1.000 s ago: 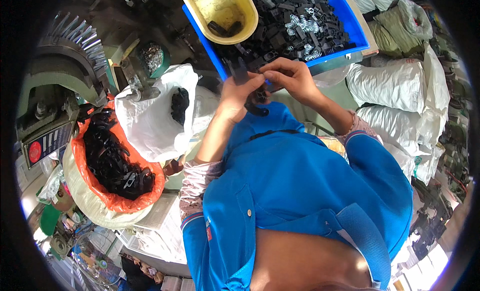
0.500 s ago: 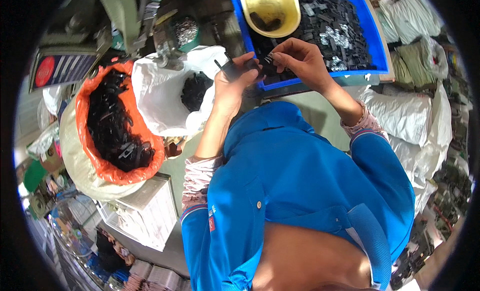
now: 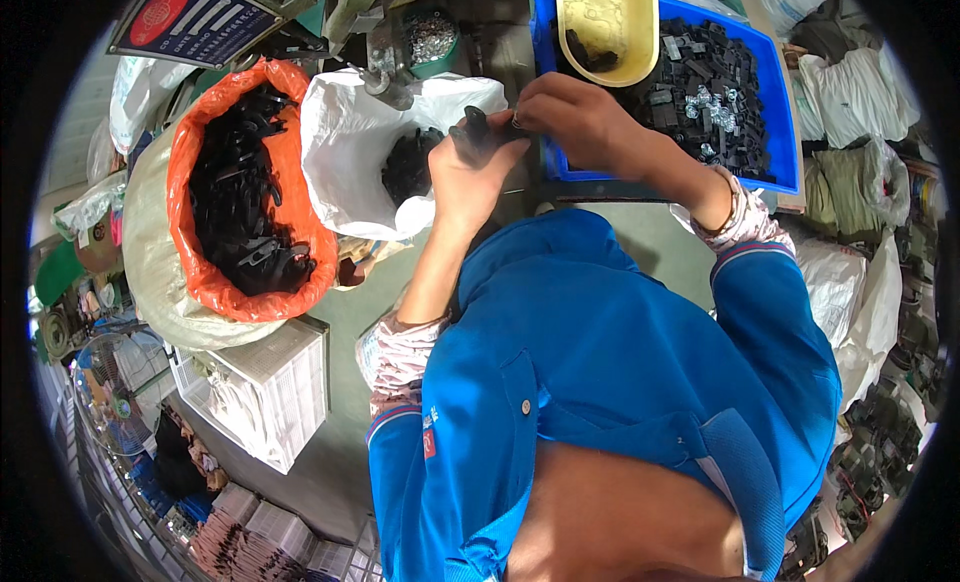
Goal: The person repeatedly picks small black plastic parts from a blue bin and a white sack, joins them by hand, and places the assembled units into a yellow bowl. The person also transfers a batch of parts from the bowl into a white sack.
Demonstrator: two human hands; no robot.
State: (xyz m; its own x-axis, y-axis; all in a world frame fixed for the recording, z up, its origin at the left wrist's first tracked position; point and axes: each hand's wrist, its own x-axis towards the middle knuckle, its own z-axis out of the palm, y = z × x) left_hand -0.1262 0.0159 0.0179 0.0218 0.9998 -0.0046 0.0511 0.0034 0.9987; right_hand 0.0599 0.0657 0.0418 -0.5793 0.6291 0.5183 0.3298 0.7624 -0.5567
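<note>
My left hand (image 3: pixel 466 172) is closed around a black plastic part (image 3: pixel 474 132), which stands up out of the fingers. Against its right end my right hand (image 3: pixel 580 122) pinches a small metal spring (image 3: pixel 516 120), mostly covered by the fingertips. Both hands meet just left of a blue tray (image 3: pixel 785 142) holding small black pieces (image 3: pixel 690 72) and a patch of shiny metal bits (image 3: pixel 712 110). A yellow tub (image 3: pixel 645 42) with a few dark pieces stands over the tray's left part.
Left of my hands, a white bag (image 3: pixel 335 132) and an orange-lined sack (image 3: pixel 320 282) hold black plastic parts. A green container (image 3: pixel 440 66) of small metal pieces lies beyond. Below the sack stands a white crate (image 3: pixel 290 382); white sacks (image 3: pixel 850 102) line the right.
My right hand has carried the spring left to the black part in my left hand; the two hands now touch. The whole view has shifted, so the surroundings appear further right at the top.
</note>
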